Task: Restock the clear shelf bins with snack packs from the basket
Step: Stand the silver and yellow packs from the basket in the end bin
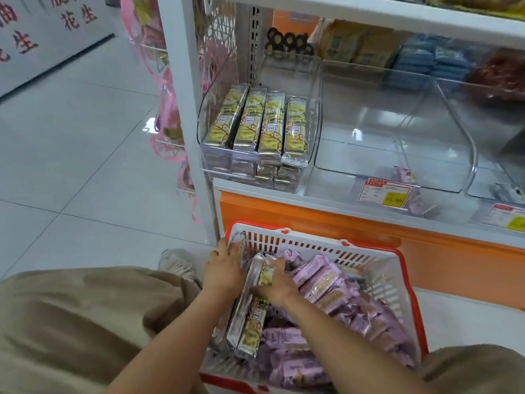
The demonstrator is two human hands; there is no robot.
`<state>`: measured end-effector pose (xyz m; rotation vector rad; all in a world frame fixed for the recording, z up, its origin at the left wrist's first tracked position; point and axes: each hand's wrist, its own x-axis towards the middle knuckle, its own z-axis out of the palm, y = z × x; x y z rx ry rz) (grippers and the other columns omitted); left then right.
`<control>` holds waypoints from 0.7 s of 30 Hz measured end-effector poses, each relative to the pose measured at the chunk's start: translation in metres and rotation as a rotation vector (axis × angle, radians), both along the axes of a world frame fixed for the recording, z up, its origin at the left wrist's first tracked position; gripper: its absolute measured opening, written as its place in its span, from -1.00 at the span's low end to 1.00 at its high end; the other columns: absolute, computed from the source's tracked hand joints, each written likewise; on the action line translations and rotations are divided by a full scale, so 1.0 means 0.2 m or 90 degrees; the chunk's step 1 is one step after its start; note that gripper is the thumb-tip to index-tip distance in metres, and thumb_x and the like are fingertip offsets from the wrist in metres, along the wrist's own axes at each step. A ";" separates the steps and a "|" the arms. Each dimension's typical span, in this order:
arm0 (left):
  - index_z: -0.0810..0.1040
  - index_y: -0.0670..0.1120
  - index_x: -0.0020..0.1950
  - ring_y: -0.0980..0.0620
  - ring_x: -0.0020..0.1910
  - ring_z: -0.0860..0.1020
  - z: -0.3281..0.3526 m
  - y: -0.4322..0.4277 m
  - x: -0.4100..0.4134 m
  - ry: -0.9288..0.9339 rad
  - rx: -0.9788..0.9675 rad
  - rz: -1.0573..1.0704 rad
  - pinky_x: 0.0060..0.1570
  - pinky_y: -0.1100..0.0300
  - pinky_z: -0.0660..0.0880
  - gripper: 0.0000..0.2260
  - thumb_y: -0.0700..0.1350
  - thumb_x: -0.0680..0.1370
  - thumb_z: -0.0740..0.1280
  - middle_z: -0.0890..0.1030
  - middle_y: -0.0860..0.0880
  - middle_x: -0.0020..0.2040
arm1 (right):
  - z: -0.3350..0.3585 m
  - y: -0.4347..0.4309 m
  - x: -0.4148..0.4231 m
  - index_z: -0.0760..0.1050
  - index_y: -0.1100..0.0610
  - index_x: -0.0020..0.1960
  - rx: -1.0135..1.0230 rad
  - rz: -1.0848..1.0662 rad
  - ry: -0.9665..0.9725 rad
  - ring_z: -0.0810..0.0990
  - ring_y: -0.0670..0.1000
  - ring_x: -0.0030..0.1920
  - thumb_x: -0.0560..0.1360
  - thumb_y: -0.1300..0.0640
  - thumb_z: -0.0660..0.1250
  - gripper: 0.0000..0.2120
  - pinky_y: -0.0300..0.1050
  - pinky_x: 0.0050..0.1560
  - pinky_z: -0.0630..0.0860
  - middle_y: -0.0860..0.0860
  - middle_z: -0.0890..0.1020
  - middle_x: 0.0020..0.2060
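Note:
A white basket with a red rim stands on the floor below the shelf. Inside lie several purple snack packs and a few long yellow-silver packs. Both hands are inside the basket at its far left corner. My left hand grips a yellow-silver pack against the basket wall. My right hand curls round the top of another yellow-silver pack. On the shelf, the left clear bin holds stacked yellow-silver packs. The clear bin beside it holds only a couple of purple packs at its front.
An orange panel runs under the shelf behind the basket. Price tags hang on the bin fronts. Further bins with blue and red packs sit at the right. Pink ribboned goods hang on the shelf's left end. Grey tiled floor lies to the left.

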<state>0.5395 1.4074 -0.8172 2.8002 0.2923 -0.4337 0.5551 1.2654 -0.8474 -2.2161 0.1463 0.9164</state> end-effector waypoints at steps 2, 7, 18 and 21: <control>0.12 -0.12 0.54 -0.14 0.30 0.38 0.00 0.00 0.01 -0.004 0.011 -0.008 0.24 0.04 0.45 -0.47 -0.06 0.62 0.23 0.16 -0.15 0.47 | 0.00 0.00 -0.01 0.04 0.10 0.48 0.008 -0.016 -0.013 0.50 0.18 0.24 0.47 -0.01 0.48 -0.20 -0.09 0.06 0.46 0.16 0.43 0.35; 0.18 -0.13 0.52 -0.14 0.33 0.36 -0.01 0.01 0.03 -0.033 0.030 -0.018 0.29 0.04 0.38 -0.52 -0.04 0.64 0.20 0.24 -0.16 0.42 | 0.03 -0.03 -0.02 0.18 0.00 0.30 0.076 -0.084 -0.122 0.53 -0.03 -0.23 0.46 0.19 0.45 -0.43 -0.20 -0.31 0.44 0.07 0.51 0.10; 0.54 0.06 0.26 0.05 0.23 0.47 0.20 0.03 0.02 0.074 -0.710 0.163 0.28 0.17 0.33 -0.72 0.13 0.64 0.22 0.54 0.07 0.22 | 0.42 -0.05 0.14 0.26 0.04 0.39 0.247 -0.030 -0.318 0.48 -0.21 -0.15 0.46 0.22 0.48 -0.39 -0.45 -0.26 0.41 -0.17 0.42 -0.08; 0.63 0.02 0.17 0.09 0.17 0.57 0.21 0.06 0.01 0.072 -0.791 0.130 0.30 0.12 0.41 -0.66 0.18 0.50 0.40 0.66 0.09 0.14 | 0.49 -0.08 0.15 0.29 -0.04 0.42 0.248 0.017 -0.288 0.48 -0.12 -0.02 0.48 0.09 0.47 -0.41 -0.43 -0.19 0.39 -0.12 0.44 -0.01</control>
